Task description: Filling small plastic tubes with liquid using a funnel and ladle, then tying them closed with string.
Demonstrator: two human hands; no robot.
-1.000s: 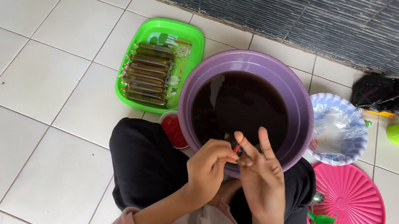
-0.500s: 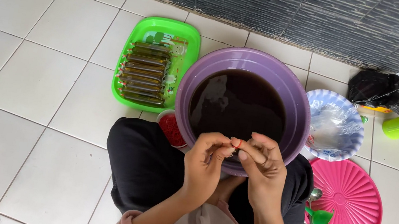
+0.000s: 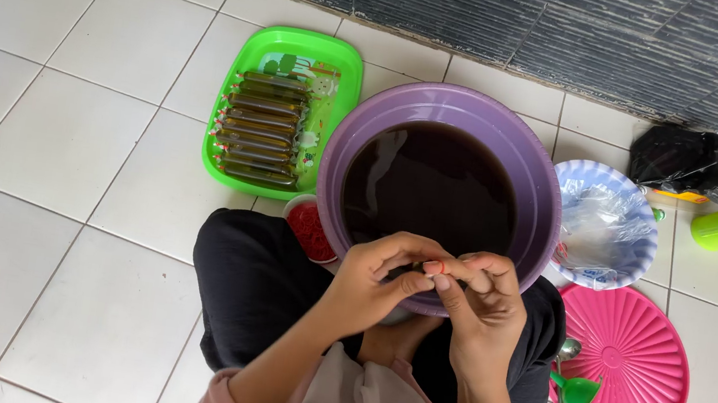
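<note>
My left hand (image 3: 371, 283) and right hand (image 3: 480, 307) meet fingertip to fingertip just over the near rim of the wide purple plastic basin (image 3: 546, 200) of dark liquid. Both pinch a thin red rubber band (image 3: 442, 266), with a small, slim thing mostly hidden between my fingers; I cannot tell what it is. The band looks light, soft and stretchy, and wet fingers could make it slippery, so I judge a tight fingertip pinch suits it best.

Beyond my left hand lies a green plastic tray (image 3: 340, 73) with a row of dark filled tubes (image 3: 259, 127). By my left wrist is a small tub of red bands (image 3: 310, 227). Right of my right hand lie a pink ribbed lid (image 3: 636, 362) and a green funnel (image 3: 577, 391). I sit on a white tiled floor (image 3: 59, 141) before a dark wall.
</note>
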